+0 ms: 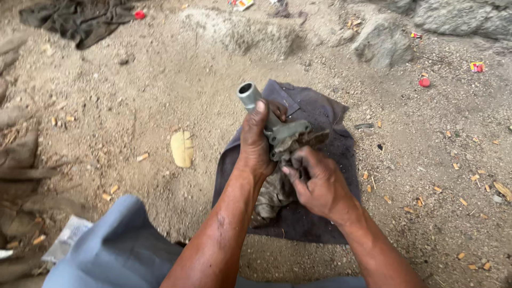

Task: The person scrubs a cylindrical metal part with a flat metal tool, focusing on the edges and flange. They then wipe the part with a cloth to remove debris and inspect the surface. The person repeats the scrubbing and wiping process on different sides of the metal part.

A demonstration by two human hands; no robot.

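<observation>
My left hand [256, 141] grips a grey metal part [266, 114] with a round tube end pointing up and away and a flat flange lower down. Against the lower end of that part, my right hand [314, 181] presses a dirty, crumpled rag [274, 192]. The rag hangs down between my wrists. Both hands are above a dark grey cloth [320, 117] spread on the sandy ground.
Sandy ground with wood chips all around. A yellow leaf [182, 148] lies left of the cloth. Rocks [381, 40] stand at the far right, a dark garment [80, 18] at the far left. My knee in blue-grey fabric [114, 248] is at the bottom left.
</observation>
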